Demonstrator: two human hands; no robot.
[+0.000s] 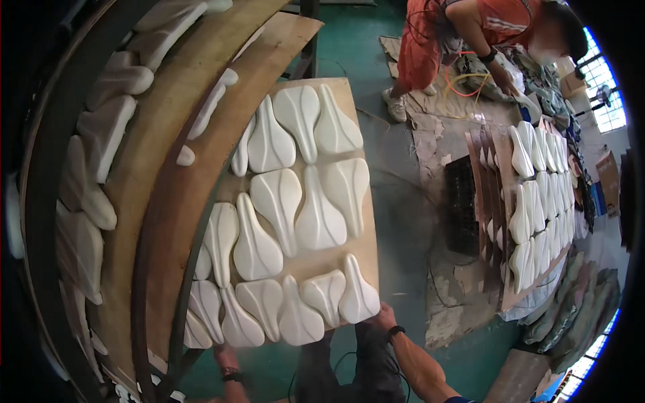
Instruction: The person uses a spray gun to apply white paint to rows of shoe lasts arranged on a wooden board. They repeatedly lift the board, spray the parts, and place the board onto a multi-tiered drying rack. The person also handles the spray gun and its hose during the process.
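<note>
A wooden board point(366, 258) lies in front of me, covered with rows of white bicycle saddle pads point(321, 218), set close together and pointing alternate ways. At its near right corner, my right hand point(385, 318) grips the edge beside the last saddle pad point(359, 295). Farther left along the near edge is my left hand point(226, 356), with its fingers partly hidden at the board; it appears to hold that edge from below. Both wrists wear dark bands. The left end of the board passes behind the rack shelves.
Curved-looking rack shelves point(168, 114) on the left carry more saddle pads point(107, 144). To the right stands a stack of loaded boards point(507, 269) beside a black crate point(462, 205). A person in orange point(487, 27) bends over at the far right; cardboard point(443, 295) covers the floor.
</note>
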